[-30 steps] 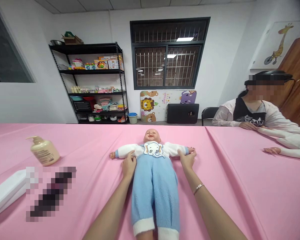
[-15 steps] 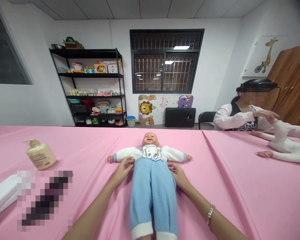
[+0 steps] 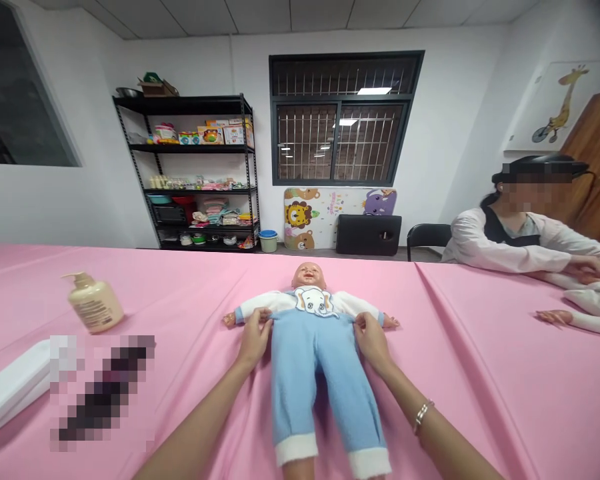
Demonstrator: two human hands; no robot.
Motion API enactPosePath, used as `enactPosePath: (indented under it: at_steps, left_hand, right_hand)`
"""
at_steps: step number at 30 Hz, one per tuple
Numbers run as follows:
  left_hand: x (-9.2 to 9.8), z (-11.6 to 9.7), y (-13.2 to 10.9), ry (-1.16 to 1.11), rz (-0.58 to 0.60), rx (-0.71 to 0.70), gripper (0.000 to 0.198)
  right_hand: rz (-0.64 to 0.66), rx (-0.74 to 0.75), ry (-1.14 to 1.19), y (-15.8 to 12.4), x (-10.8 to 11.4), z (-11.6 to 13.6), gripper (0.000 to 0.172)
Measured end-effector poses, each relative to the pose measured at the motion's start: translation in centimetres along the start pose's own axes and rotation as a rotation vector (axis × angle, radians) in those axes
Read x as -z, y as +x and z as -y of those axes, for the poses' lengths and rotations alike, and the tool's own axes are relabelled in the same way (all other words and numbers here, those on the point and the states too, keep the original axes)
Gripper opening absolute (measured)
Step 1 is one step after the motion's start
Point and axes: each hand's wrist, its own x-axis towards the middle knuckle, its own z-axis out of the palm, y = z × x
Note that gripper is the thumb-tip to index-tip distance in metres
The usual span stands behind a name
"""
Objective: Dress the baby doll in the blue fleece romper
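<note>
1. In the middle of the pink-covered table (image 3: 480, 373), the doll (image 3: 315, 347) lies on its back, head at the far end, arms spread to left and right, and legs pointing to the near edge.
2. The left hand (image 3: 254, 337) lies against the doll's side just under its arm, with the fingers bent. Whether they pinch the cloth or only press on it cannot be told.
3. The right hand (image 3: 371, 339) mirrors it on the other side, equally unclear. It has a bracelet (image 3: 423, 415) at the wrist.
4. Judging by this, the work is at the upper trunk. The doll is fully dressed and its legs are untouched.
5. A pump bottle (image 3: 96, 303) and a white box (image 3: 13, 387) stand well apart at the left.
6. At the far right, another person's sleeve (image 3: 510, 247) reaches toward a second doll (image 3: 590, 313).
</note>
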Motion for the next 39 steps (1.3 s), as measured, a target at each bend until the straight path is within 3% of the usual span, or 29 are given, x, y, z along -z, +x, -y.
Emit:
enactPosePath:
  at_steps: [1, 3, 4, 7, 8, 10, 12, 15, 17, 19, 22, 24, 26, 29, 34, 37, 39]
  left_hand:
    - [0.1, -0.1, 0.0, 0.011, -0.017, 0.003, 0.018]
    - [0.3, 0.0, 0.0, 0.009, -0.011, 0.033, 0.024]
    - [0.5, 0.1, 0.0, -0.001, -0.003, 0.059, 0.026]
    - [0.8, 0.9, 0.1, -0.053, 0.002, 0.142, 0.03]
    - [0.9, 1.1, 0.1, -0.065, -0.004, 0.157, 0.031]
    - [0.9, 1.4, 0.1, -0.063, 0.004, 0.16, 0.031]
    - [1.0, 1.2, 0.0, -0.044, 0.034, 0.151, 0.031]
    - [1.2, 0.6, -0.2, -0.033, 0.059, 0.142, 0.031]
    - [1.3, 0.3, -0.3, -0.042, 0.082, 0.14, 0.03]
    - [1.3, 0.4, -0.3, -0.072, 0.12, 0.149, 0.03]
    - [1.2, 0.7, -0.3, -0.101, 0.183, 0.132, 0.028]
    - [1.1, 0.5, -0.5, -0.091, 0.252, 0.063, 0.028]
    - [1.1, 0.0, -0.7, -0.076, 0.339, -0.02, 0.029]
    - [1.4, -0.9, -1.0, -0.04, 0.406, -0.063, 0.031]
    - [1.5, -1.1, -0.9, -0.048, 0.379, 0.004, 0.028]
    - [0.4, -1.3, -1.2, -0.18, 0.289, 0.17, 0.027]
    - [-0.5, -1.9, -1.7, -0.317, 0.183, 0.319, 0.035]
  right_hand:
    - [-0.062, 0.048, 0.03, -0.7, 0.5, 1.7, 0.014]
    - [-0.048, 0.187, 0.081, -2.5, 2.2, 5.8, 0.016]
    - [0.065, 0.288, 0.087, -3.7, 3.1, 8.0, 0.015]
    - [0.604, 0.664, -0.055, -7.9, 4.7, 13.0, 0.015]
    - [0.692, 0.794, -0.111, -9.3, 4.6, 13.8, 0.02]
    - [0.68, 1.006, -0.279, -12.0, 3.2, 14.1, 0.026]
    - [0.586, 1.155, -0.398, -14.1, 1.1, 13.3, 0.021]
    - [0.508, 1.242, -0.412, -15.9, -1.5, 12.3, 0.018]
    - [0.496, 1.264, -0.363, -15.8, -1.8, 12.4, 0.023]
    - [0.459, 1.194, -0.305, -14.8, -1.0, 12.8, 0.025]
    - [0.395, 0.824, -0.244, -11.9, 1.2, 12.4, 0.018]
    - [0.39, 0.584, -0.241, -9.9, 2.4, 10.9, 0.041]
    - [0.483, 0.436, -0.21, -8.6, 2.7, 8.9, 0.056]
    - [0.595, 0.328, -0.082, -8.1, 2.1, 6.4, 0.059]
    - [0.449, 0.163, 0.253, -8.6, 0.6, 4.7, 0.046]
    - [0.228, -0.117, 0.465, -8.4, 0.0, 3.7, 0.052]
    - [0.157, -0.274, 0.59, -8.0, -0.4, 3.0, 0.061]
